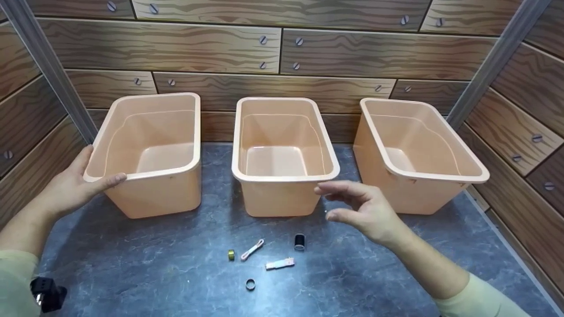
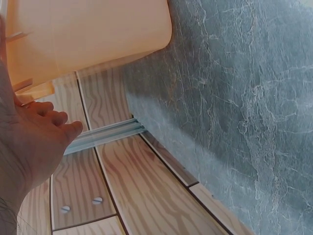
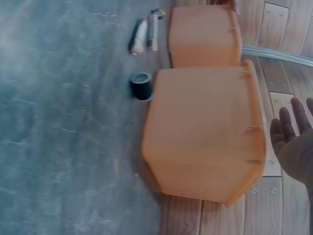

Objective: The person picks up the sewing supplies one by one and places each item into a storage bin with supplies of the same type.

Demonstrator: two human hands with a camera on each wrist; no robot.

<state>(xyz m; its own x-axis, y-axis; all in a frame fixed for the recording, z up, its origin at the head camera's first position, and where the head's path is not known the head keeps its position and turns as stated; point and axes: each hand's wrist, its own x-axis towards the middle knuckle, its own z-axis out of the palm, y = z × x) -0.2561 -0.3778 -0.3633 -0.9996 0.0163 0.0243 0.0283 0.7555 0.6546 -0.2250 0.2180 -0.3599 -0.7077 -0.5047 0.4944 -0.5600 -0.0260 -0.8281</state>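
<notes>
My left hand (image 1: pixel 70 189) grips the front left corner of the left peach plastic bin (image 1: pixel 163 193), thumb along the front rim. In the left wrist view its fingers (image 2: pixel 71 129) curl beneath the rim. The right hand (image 1: pixel 368 211) hovers with relaxed, parted fingers and holds nothing. It is at the front right corner of the middle bin (image 1: pixel 282 198). On the tabletop in front lie a black thread spool (image 1: pixel 299 241), two small folded pale strips (image 1: pixel 280 263), a small gold-green roll (image 1: pixel 231 254) and a dark ring (image 1: pixel 250 284).
A third peach bin (image 1: pixel 418 198) stands at the right, angled outward. Wood-patterned panels (image 1: pixel 176 48) wall in the back and sides, with metal corner posts (image 1: pixel 489 61). The dark marbled tabletop (image 1: pixel 154 264) spreads in front. A black device (image 1: pixel 47 294) is by the left sleeve.
</notes>
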